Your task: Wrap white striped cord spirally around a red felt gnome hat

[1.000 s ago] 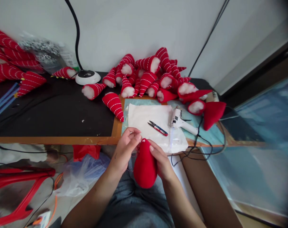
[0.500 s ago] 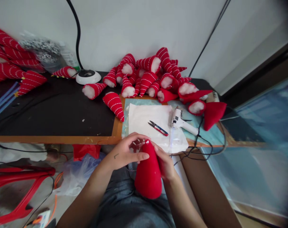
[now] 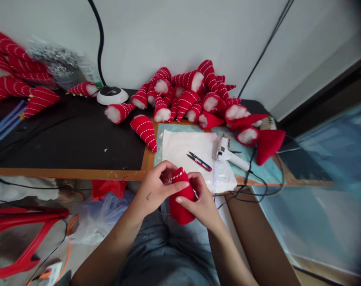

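The left hand's [image 3: 158,186] grip is partly closed, thumb pressed across the red cone [image 3: 186,193]; the right hand's [image 3: 202,200] grip curls round its other side; the cone sits above the lap, narrow end pointing away, long axis fore-and-aft; the worktop's [image 3: 70,149] wooden edge [image 3: 64,173] runs just beyond, with open room leftward.

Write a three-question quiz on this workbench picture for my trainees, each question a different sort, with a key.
1. True or false: the left hand and right hand both touch the red fabric piece.
2. On the white sheet, picture-left of the glue gun, lies: a) paintbrush b) thread snips c) ruler.
3. Complete: the piled cones show ____ stuffing.

Key: 1 true; 2 b; 3 white.
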Demonstrator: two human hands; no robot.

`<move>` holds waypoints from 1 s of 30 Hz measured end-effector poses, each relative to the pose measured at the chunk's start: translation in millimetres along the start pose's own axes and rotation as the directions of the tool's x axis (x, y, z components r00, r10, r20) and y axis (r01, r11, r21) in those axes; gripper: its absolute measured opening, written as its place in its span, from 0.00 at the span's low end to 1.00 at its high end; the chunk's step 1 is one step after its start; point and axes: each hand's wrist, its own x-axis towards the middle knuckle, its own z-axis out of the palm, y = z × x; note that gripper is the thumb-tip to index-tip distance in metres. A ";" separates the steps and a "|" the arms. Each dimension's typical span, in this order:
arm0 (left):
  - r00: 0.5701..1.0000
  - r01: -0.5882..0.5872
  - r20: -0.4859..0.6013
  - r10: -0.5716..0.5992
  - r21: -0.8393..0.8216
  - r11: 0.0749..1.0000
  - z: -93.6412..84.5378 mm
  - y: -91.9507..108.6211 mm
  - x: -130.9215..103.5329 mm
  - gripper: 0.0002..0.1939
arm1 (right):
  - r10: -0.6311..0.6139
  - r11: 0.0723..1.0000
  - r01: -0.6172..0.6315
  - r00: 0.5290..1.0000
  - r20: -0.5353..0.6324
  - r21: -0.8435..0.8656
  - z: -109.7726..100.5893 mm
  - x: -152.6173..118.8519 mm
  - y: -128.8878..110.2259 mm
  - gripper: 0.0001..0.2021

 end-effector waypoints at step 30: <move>0.930 -0.320 -0.024 0.366 0.433 0.842 -0.5 28.8 -18.7 0.03 | -0.028 1.000 0.028 0.996 0.082 -0.002 4.0 -7.1 -5.3 0.16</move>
